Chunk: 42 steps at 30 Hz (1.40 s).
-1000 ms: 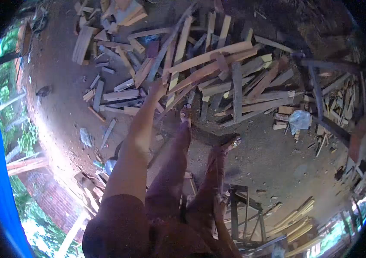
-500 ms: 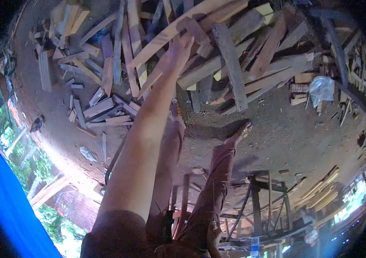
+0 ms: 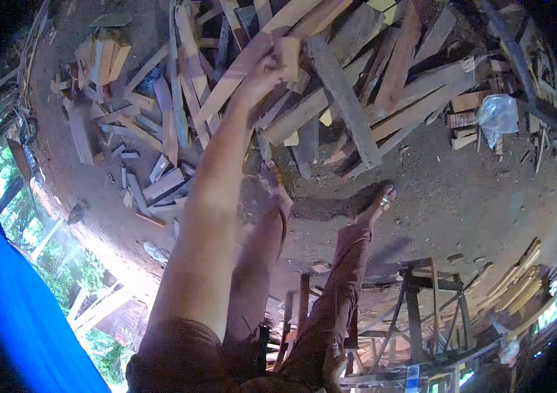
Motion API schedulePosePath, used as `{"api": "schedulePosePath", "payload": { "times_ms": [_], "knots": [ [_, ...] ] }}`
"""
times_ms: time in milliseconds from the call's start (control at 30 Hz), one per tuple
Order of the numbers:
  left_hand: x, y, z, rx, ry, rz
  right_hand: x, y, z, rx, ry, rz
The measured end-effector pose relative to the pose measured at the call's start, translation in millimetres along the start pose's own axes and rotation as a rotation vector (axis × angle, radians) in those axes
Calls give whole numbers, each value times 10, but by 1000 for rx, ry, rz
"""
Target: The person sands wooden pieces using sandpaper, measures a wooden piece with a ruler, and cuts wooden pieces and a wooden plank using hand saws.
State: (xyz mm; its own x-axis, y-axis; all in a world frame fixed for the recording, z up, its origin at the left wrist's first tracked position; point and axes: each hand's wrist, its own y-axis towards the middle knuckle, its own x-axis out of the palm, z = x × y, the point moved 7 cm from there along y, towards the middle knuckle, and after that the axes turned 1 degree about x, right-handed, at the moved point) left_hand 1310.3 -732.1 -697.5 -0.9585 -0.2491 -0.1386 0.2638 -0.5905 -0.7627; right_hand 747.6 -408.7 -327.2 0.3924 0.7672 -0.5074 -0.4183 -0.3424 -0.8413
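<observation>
My left hand (image 3: 263, 80) reaches far out over a pile of loose timber, its fingers closed at the side of a short wooden block (image 3: 289, 59). The far fingers are partly hidden behind the block. Beneath the hand runs a long, pale plank (image 3: 232, 82), slanting up to the right. A grey weathered board (image 3: 344, 101) lies to the right of the block. Below the hand are my two feet, the left foot (image 3: 275, 178) and the right foot (image 3: 383, 198), on bare soil. My right hand does not show.
Small offcuts (image 3: 164, 185) lie scattered left of the forearm. A clear plastic bag (image 3: 498, 119) sits by stacked wood pieces on the right. Behind my legs stands a dark wooden frame (image 3: 415, 314). Blue sheeting (image 3: 23, 314) hangs at the lower left.
My left hand has shifted slightly left and down. The block beside its fingers has turned and now shows a paler, more upright face. The whole view has shifted a little.
</observation>
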Motion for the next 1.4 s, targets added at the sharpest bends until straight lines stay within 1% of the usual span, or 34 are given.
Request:
{"api": "schedulePosePath", "payload": {
  "times_ms": [33, 100, 133, 167, 200, 233, 267, 300, 333, 367, 433, 467, 533, 567, 600, 667, 733, 767, 800, 867, 933, 967, 1033, 1133, 1167, 1200, 1233, 1267, 1300, 1333, 1367, 1400],
  "knots": [
    [-63, -35, -36, 1, 2, 3, 14, 11, -18, -3, 1, -1],
    [-210, -100, -21, 186, 154, 49, 10, 0, -60, 14, 30, 35],
    [-463, 100, -350, 239, 273, 236, 4, -14, -99, 18, 29, 34],
    [-600, 122, -426, 235, 273, 232, -22, -36, -153, 6, 55, 36],
    [-726, 104, -451, 225, 687, 302, -28, -54, -177, -3, 80, 38],
    [-814, 156, -573, 216, 893, 324, 3, -55, -152, 8, 75, 36],
    [-901, 206, -693, 205, 1100, 349, 43, -48, -51, 109, -1, 39],
    [-1044, 336, -918, 183, 1024, 437, 77, -52, 49, 211, -75, 41],
    [-1104, 381, -1020, 171, 987, 478, 120, -9, 133, 174, -36, -56],
    [-1162, 421, -1118, 161, 949, 518, 181, -2, 279, 182, -37, -58],
    [-1244, 457, -1231, 23, 942, 493, 256, 5, 495, 39, -84, 109],
    [-1197, 373, -1071, 23, 943, 493, 274, 20, 493, 39, -84, 108],
    [-902, 140, -779, -178, 919, 138, 240, 42, 329, -19, 64, 108],
    [-954, 222, -941, -170, 919, 148, 221, 50, 262, -43, 116, 109],
    [-886, 328, -1284, -152, 813, 20, 207, 43, 257, -54, 116, 112],
    [-736, 289, -1472, -133, 704, -104, 198, 54, 260, -47, 75, 111],
    [-477, -154, -1291, 135, 303, 136, 195, 58, 279, -42, 49, 119],
    [-396, -270, -1511, 134, 297, 136, 200, 51, 297, -42, 40, 116],
    [-330, -386, -1722, 213, 454, 242, 203, 59, 316, -46, 34, 121],
    [-191, -720, -1781, 293, 613, 348, 231, 72, 347, -54, 27, 130],
    [-75, -1063, -1693, 144, 673, 469, 271, 46, 406, -79, 17, 150],
    [-32, -1049, -1754, 142, 676, 467, 293, 57, 414, -104, 16, 169],
    [-17, -1007, -1913, 48, 729, 545, 320, 70, 479, -106, 16, 163],
    [-86, -1039, -1804, 93, 772, 584, 357, 98, 563, -137, 6, 184],
    [-141, -1055, -1824, 97, 769, 585, 389, 105, 644, -165, -8, 214],
    [-241, -1082, -1845, 120, 624, 588, 422, 104, 735, -232, -39, 289],
    [-311, -1127, -1729, 144, 483, 589, 512, 113, 1020, -352, -110, 429],
    [-427, -1189, -1646, 10, 576, 649, 553, 145, 1073, -353, -98, 431],
    [-516, -1213, -1603, 20, 581, 652, 550, 107, 1044, -418, -163, 500],
    [-572, -1181, -1642, -70, 542, 477, 480, 149, 883, -254, -58, 318],
    [-570, -1160, -1653, -157, 501, 303, 308, 84, 354, -123, -38, 125],
    [-430, -1488, -872, -193, 502, 293, 140, -18, -171, 13, -43, -63]
  ]
}}
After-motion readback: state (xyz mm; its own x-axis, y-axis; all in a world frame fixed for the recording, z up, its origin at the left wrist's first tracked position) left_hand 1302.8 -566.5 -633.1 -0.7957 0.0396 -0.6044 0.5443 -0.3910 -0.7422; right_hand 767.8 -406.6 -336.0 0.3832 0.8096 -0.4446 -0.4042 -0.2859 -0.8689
